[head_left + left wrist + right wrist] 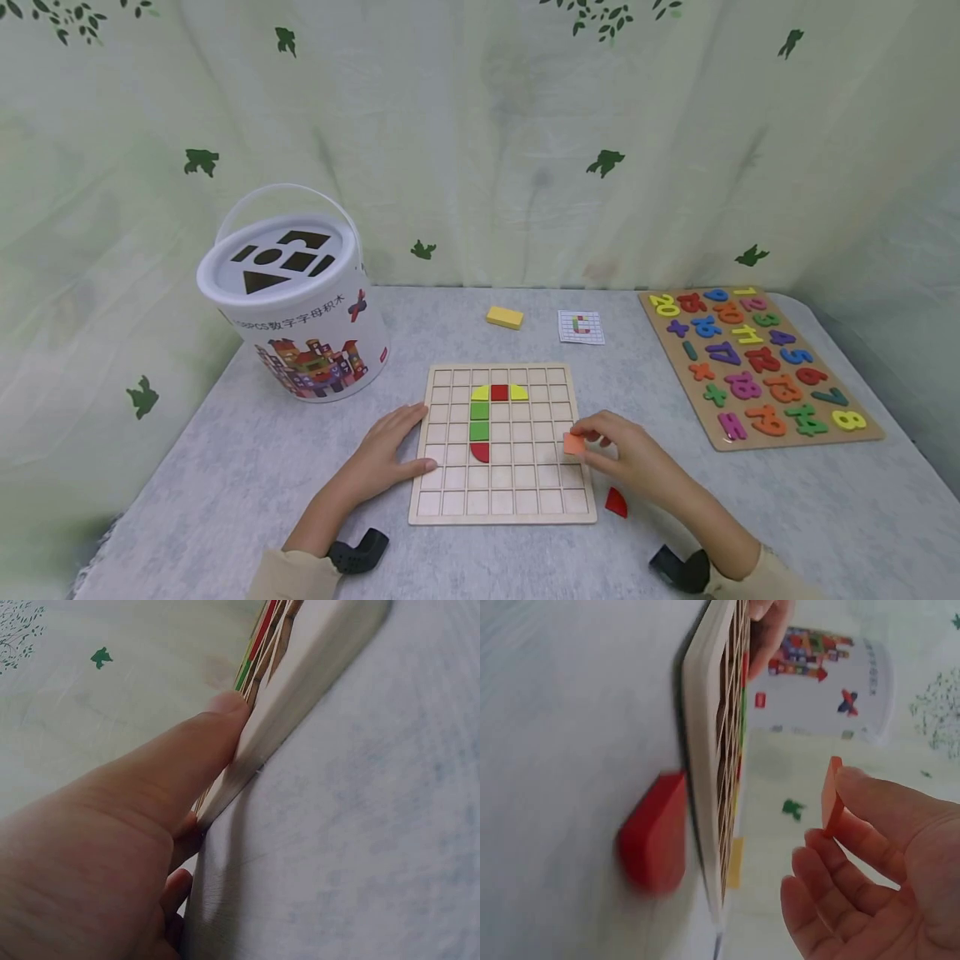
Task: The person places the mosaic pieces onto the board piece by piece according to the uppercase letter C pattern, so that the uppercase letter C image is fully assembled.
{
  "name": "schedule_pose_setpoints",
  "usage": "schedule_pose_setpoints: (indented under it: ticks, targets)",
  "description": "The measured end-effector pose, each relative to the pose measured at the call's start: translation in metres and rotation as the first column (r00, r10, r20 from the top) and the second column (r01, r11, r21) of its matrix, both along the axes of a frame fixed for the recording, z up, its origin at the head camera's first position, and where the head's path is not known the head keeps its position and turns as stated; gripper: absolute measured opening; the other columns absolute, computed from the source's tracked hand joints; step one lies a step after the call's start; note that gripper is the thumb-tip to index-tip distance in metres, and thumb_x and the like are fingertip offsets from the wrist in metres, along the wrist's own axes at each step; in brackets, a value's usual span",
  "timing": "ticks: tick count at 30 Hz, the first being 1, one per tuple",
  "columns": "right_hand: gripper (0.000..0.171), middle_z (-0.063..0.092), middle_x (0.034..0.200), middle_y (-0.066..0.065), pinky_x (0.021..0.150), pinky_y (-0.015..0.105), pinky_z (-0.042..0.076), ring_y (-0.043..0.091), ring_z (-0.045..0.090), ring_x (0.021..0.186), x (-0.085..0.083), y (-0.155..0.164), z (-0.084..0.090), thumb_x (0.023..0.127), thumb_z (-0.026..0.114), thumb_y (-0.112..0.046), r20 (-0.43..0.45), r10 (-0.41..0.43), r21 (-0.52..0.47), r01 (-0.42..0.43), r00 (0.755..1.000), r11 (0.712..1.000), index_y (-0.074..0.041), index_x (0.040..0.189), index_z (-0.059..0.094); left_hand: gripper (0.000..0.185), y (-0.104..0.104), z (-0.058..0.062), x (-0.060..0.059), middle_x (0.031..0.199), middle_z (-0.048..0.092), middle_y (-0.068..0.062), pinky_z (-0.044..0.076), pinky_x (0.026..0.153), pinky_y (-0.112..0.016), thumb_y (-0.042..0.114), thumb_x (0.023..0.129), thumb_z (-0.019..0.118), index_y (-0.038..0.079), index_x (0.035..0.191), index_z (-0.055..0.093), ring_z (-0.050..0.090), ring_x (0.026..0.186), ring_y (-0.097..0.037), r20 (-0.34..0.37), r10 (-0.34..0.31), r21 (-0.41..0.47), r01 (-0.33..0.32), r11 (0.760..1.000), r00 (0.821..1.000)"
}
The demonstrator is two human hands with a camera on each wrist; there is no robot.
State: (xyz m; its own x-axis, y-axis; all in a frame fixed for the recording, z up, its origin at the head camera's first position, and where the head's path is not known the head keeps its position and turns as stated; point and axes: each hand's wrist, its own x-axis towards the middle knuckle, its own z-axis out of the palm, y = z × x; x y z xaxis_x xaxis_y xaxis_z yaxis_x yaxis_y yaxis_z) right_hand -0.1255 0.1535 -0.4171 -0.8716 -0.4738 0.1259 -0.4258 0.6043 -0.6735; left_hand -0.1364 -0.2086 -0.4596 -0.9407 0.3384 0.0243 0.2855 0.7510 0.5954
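A square wooden grid board (501, 503) lies on the table. My left hand (386, 450) rests along its left edge, thumb on the border and fingers spread. With thumb and fingertips, my right hand (637, 458) pinches an orange square tile (573, 443) over the board's right edge; in the right wrist view the tile (831, 795) is held edge-on above the board. On the grid sit two yellow curved pieces (481, 393), a red square (499, 392), two green squares (479, 411) and a red quarter-round (480, 452). Another red quarter-round piece (616, 502) lies off the board's right side.
A white lidded bucket (307, 333) with shape holes stands at the back left. Behind the board lie a yellow block (505, 317) and a small pattern card (581, 327). A number puzzle board (757, 367) lies at the right. A printed curtain (480, 150) hangs behind the table.
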Motion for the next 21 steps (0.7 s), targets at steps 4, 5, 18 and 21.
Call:
schedule_pose_setpoints:
  ticks: [4, 5, 18, 21]
  targets:
    - [0.024, 0.056, 0.096, -0.011, 0.073, 0.028, 0.048, 0.012, 0.052, 0.087, -0.003, -0.022, -0.001, 0.083, 0.066, -0.018, -0.012, 0.014, -0.035, -0.015, 1.0, 0.999, -0.015, 0.106, 0.062, 0.086, 0.0, -0.001, 0.0, 0.143, 0.03, -0.007, 0.017, 0.102, -0.053, 0.055, 0.074, 0.064, 0.01, 0.14, 0.032, 0.019, 0.132, -0.029, -0.009, 0.001, 0.0, -0.001, 1.0, 1.0]
    - [0.024, 0.056, 0.096, -0.011, 0.073, 0.028, 0.048, 0.012, 0.053, 0.087, -0.003, -0.027, -0.002, 0.082, 0.066, -0.018, -0.011, 0.024, -0.046, -0.024, 1.0, 0.999, -0.014, 0.106, 0.062, 0.085, 0.0, -0.001, 0.0, 0.143, 0.03, -0.007, 0.017, 0.102, -0.053, 0.055, 0.075, 0.064, 0.01, 0.14, 0.032, 0.019, 0.132, -0.029, -0.011, 0.002, 0.001, -0.002, 1.0, 1.0]
    - [0.02, 0.055, 0.094, -0.008, 0.071, 0.023, 0.044, 0.008, 0.049, 0.082, -0.015, -0.072, -0.029, 0.083, 0.066, -0.021, -0.032, 0.08, -0.048, -0.081, 0.996, 0.996, -0.013, 0.101, 0.064, 0.084, 0.0, -0.002, -0.002, 0.143, 0.03, -0.008, 0.016, 0.103, -0.052, 0.052, 0.075, 0.065, 0.009, 0.14, 0.032, 0.019, 0.132, -0.03, -0.016, 0.0, -0.004, -0.001, 1.0, 1.0]
    - [0.021, 0.054, 0.093, -0.008, 0.067, 0.021, 0.043, 0.007, 0.048, 0.079, -0.015, -0.076, -0.032, 0.081, 0.068, -0.021, -0.069, 0.078, -0.027, -0.08, 0.995, 0.996, -0.013, 0.1, 0.065, 0.084, 0.0, -0.002, -0.001, 0.143, 0.03, -0.008, 0.016, 0.103, -0.052, 0.051, 0.075, 0.065, 0.009, 0.14, 0.032, 0.019, 0.132, -0.03, -0.014, 0.004, -0.005, -0.004, 1.0, 1.0]
